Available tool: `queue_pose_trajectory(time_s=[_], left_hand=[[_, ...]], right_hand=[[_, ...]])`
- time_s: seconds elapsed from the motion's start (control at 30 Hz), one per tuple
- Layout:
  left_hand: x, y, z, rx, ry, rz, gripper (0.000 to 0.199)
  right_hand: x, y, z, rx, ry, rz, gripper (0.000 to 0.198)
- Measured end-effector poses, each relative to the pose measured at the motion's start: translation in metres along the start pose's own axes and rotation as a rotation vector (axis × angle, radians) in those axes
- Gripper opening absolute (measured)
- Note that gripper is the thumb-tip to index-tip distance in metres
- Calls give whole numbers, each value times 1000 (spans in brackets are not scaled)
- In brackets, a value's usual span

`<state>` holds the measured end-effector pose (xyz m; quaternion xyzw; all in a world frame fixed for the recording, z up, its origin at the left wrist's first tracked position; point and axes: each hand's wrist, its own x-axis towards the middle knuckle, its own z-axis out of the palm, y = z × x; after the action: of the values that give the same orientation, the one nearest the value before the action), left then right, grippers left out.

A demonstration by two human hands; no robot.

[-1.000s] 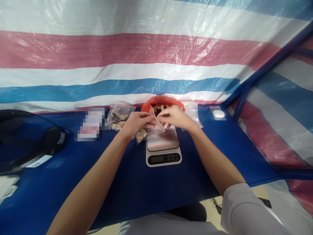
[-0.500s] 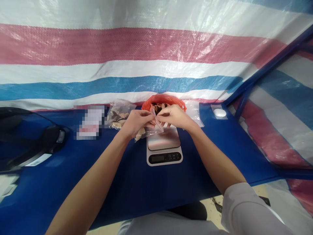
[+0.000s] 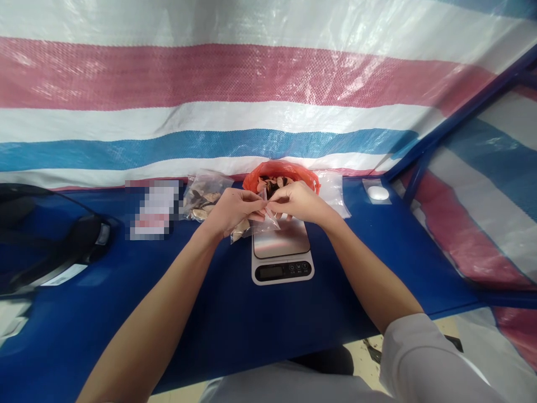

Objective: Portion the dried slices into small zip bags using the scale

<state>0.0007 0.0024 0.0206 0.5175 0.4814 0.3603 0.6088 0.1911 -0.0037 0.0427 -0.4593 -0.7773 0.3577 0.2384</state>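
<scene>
Both hands pinch the edge of a clear zip bag point(image 3: 268, 223) above the scale. My left hand point(image 3: 237, 211) grips it from the left, fingertips closed on the plastic. From the other side my right hand point(image 3: 300, 204) does the same, thumb and forefinger pressed together. Pale slices in clear plastic point(image 3: 240, 230) lie below my left hand; whether they are inside the held bag I cannot tell. Underneath sits a white kitchen scale point(image 3: 282, 252) with a metal plate and a dark display. Just behind my hands is a red plastic bag point(image 3: 289, 168) of dark-edged dried slices.
A clear bag of dried slices point(image 3: 203, 196) lies left of my hands. Flat clear bags point(image 3: 333, 193) are right of the red bag. Farther right rests a white oval object point(image 3: 377, 193) on clear plastic. Black gear point(image 3: 84, 240) stands at left on the blue table point(image 3: 335, 313).
My hands stay in nearly the same place over the scale. The fingertips have come slightly closer together, and the held bag's edge has shifted a little.
</scene>
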Motion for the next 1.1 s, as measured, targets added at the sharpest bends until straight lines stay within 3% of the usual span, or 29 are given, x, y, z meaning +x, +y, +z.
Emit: queue_pose_trajectory(time_s=[0.4, 0.77, 1.1], left_hand=[[-2, 4, 1, 1, 5, -18, 22], [-4, 9, 6, -49, 64, -47, 12], [-4, 9, 8, -30, 74, -38, 8]], right_hand=[[1, -1, 3, -82, 63, 18, 19], [2, 2, 4, -112, 112, 20, 20], [-1, -1, 3, -119, 76, 10, 19]])
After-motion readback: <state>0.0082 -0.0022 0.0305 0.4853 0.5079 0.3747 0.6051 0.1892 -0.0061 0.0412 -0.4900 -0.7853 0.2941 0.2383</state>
